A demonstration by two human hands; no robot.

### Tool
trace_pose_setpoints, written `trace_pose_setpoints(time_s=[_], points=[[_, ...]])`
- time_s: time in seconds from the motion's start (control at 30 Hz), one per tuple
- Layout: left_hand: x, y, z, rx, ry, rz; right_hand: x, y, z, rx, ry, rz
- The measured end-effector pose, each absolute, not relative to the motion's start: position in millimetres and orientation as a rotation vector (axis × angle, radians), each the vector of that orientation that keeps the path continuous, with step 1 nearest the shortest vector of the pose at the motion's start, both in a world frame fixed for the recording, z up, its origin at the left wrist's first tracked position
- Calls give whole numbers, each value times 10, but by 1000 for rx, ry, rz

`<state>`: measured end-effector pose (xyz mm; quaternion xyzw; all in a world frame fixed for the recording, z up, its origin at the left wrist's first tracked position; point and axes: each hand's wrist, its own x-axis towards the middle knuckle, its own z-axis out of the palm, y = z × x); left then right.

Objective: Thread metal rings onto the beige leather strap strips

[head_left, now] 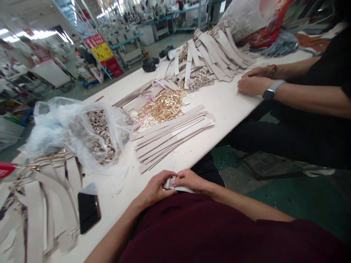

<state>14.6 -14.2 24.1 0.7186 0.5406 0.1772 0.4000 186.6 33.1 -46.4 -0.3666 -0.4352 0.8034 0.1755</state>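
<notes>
Close to my lap, at the table's front edge, both hands meet on a pale beige strap [184,189]. My left hand [157,188] curls its fingers and thumb round the strap's end. From the other side, my right hand [189,179] pinches the same strap between thumb and fingers. Whether a buckle sits on the strap there is hidden by my fingers. Just beyond lies a fanned stack of flat beige strips [172,140]. Behind that stack is a heap of gold buckles [164,106].
Left of the strips stands a clear plastic bag of small beige loops [102,137]. A black phone [89,212] lies beside buckled straps [35,204]. More straps [216,54] are piled at the far end. At right, a co-worker's hands [253,82] rest over the table edge.
</notes>
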Motion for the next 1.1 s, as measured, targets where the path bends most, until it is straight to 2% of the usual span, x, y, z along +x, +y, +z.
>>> trace_pose_setpoints(time_s=[0.47, 0.6, 0.7, 1.0, 1.1], points=[[224, -216, 229, 1576, 1419, 541, 1924, 325, -352, -944, -1087, 2388], [143, -228, 150, 1111, 1334, 758, 1937, 330, -366, -940, -1092, 2285], [60, -250, 109, 830, 1305, 774, 1953, 323, -404, -931, -1151, 2210], [61, -241, 226, 1170, 1484, 737, 1968, 333, -469, -926, -1298, 2194], [107, -233, 217, 1320, 1563, 691, 1978, 340, -461, -987, -1444, 2003]])
